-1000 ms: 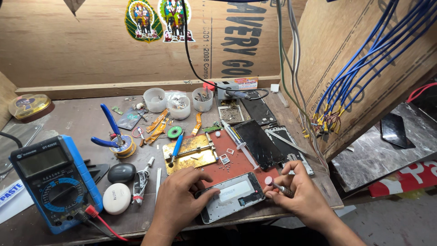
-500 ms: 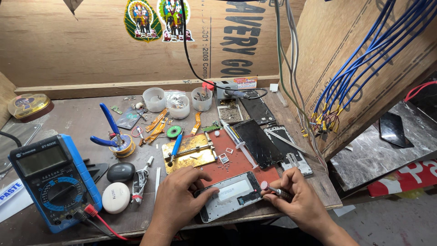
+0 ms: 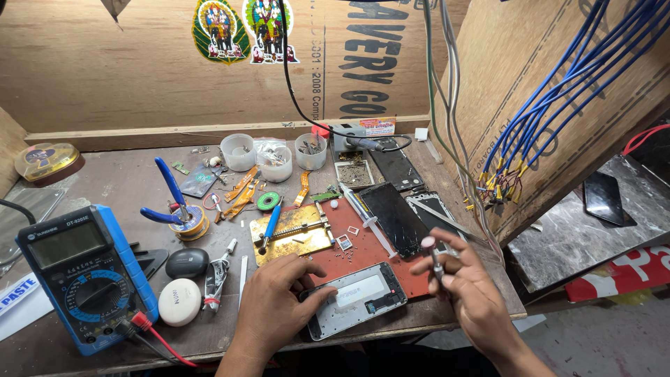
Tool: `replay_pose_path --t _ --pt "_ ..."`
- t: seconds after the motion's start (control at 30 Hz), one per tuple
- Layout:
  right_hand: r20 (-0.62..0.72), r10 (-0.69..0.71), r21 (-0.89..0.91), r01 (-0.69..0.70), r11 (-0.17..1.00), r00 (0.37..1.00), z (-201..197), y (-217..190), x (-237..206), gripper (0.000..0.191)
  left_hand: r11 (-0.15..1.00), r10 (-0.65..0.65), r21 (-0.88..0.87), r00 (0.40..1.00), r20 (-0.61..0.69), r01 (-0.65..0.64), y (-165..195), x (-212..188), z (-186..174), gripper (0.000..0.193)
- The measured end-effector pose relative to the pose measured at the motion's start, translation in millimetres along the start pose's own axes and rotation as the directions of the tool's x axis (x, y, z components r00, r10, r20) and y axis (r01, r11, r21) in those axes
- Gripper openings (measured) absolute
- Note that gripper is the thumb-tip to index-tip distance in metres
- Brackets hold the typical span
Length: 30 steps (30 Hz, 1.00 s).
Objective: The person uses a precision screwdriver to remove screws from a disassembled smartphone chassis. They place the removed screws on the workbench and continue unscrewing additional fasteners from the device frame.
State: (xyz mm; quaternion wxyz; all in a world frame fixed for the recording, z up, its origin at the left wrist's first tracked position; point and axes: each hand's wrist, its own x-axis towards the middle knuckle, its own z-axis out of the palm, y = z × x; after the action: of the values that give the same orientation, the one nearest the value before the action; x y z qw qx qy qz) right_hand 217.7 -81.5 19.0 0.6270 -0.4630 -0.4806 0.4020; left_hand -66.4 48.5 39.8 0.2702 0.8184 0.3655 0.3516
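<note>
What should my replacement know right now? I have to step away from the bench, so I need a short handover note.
Left hand: fingers pressing down on the opened phone frame, holding it flat at the bench's front edge.
Right hand: raised clear of the frame, pinching a small screwdriver upright.
Nearby: a black phone screen lies apart on the red mat; blue multimeter at far left.
Done: phone is open, screen off.
Left: the frame is bare inside; whether any screws remain cannot be told.
</note>
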Motion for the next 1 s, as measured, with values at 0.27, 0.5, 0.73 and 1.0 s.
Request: replay_pose_path --t 0.27,0.5,0.73,1.0 --pt "-0.156 -0.224 -0.147 0.201 0.968 0.962 29.4 5.1 2.3 0.078 1.000 -0.007 0.020 1.000 0.009 0.006 0.7 -0.3 -0.8 0.029" --pt "-0.245 -0.199 -0.125 0.173 0.977 0.949 28.8 11.1 -3.9 0.077 1.000 -0.013 0.008 1.000 0.001 0.013 -0.5 -0.6 -0.4 0.030" --pt "-0.240 -0.206 -0.178 0.165 0.970 0.949 31.7 8.9 -6.2 0.075 1.000 -0.027 0.006 1.000 0.006 0.027 0.3 -0.8 -0.5 0.032" --pt "-0.225 -0.191 -0.171 0.154 0.973 0.956 32.8 8.4 -5.3 0.072 1.000 -0.011 0.008 1.000 0.003 0.011 0.0 -1.0 -0.5 0.030"
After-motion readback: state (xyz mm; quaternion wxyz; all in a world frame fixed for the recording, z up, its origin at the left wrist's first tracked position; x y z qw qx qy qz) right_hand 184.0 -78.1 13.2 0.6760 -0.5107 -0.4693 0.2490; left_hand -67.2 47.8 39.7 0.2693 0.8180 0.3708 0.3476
